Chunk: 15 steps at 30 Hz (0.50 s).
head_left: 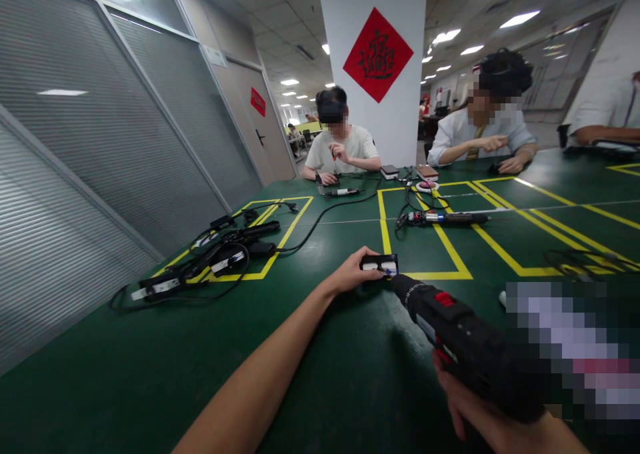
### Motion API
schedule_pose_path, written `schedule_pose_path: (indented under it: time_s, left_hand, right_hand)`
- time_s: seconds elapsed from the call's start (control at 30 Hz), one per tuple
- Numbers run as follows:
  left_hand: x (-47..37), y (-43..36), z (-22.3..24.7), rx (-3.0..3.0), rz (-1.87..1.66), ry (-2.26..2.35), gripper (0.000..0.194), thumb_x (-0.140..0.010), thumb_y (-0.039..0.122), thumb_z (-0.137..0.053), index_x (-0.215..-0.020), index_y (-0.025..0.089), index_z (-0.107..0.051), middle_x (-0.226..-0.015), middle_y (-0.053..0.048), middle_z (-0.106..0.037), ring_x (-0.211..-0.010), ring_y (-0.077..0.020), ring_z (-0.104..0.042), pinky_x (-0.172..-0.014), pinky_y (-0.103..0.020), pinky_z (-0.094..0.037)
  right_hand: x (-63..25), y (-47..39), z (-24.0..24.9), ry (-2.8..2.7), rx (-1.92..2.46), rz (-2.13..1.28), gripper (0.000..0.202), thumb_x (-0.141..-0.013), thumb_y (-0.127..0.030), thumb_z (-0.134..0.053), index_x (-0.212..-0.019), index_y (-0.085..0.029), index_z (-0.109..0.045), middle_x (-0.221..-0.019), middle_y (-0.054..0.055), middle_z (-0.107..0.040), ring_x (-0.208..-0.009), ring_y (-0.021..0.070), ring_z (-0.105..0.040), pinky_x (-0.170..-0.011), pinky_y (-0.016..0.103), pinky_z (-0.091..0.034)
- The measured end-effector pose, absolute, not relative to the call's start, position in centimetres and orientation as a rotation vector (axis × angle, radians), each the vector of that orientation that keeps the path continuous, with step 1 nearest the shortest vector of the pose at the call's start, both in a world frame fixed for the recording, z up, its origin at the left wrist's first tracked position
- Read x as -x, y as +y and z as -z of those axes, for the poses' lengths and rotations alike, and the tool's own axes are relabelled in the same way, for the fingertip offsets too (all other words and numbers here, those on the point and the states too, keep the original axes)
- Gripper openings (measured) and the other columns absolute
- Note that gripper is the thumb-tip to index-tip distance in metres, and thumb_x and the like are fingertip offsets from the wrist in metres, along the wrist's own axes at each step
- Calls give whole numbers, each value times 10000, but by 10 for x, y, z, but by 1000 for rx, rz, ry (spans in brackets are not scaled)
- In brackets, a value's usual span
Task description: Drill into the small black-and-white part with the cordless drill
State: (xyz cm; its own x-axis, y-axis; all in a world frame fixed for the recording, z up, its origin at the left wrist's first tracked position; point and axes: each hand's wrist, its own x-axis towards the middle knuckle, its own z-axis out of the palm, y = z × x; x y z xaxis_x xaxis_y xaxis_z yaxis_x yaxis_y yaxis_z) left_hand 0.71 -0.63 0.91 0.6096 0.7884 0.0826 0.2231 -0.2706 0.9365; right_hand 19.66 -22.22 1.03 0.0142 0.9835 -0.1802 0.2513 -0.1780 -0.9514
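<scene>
My left hand point(354, 269) grips the left end of a small black box point(379, 259) with pale panels on its near face, held at the table. From the right, my right hand point(463, 395) is wrapped round the grip of a black cordless drill point(457, 334) with red parts. The drill's chuck points at the box's lower right side, close to its near face. Whether the bit touches the box, I cannot tell. Much of the drill's handle is hidden behind its body and my fingers.
Black power strips and cables point(215, 254) lie at the left of the green table point(210, 367). Beyond the box rests a pen-shaped electric tool point(445, 219) with its cord. Two people point(345, 144) sit across, another at far right. A blurred-out object point(575, 341) lies right.
</scene>
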Motion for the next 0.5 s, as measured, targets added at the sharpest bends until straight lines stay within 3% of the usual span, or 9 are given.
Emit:
schedule_pose_path:
  time_s: [0.2, 0.5]
  left_hand:
    - [-7, -6, -8, -1808, -679, 831, 467, -653, 314, -653, -1048, 149, -465, -931, -46, -561, -826, -148, -528, -724, -272, -413]
    - [-7, -7, -11, -1790, -675, 819, 466, -651, 313, -657, -1042, 146, -465, -944, -46, -559, -842, -148, -526, -737, -267, -414]
  right_hand:
    - [-200, -221, -5, -1389, 1617, -1209, 194, -777, -349, -437, -897, -225, -525, -338, -77, -518, -336, 173, -546, -456, 319, -461]
    - [-200, -220, -13, -1425, 1613, -1242, 168, -774, -377, -435, -853, -239, -490, -367, -70, -517, -335, 163, -528, -373, 290, -423]
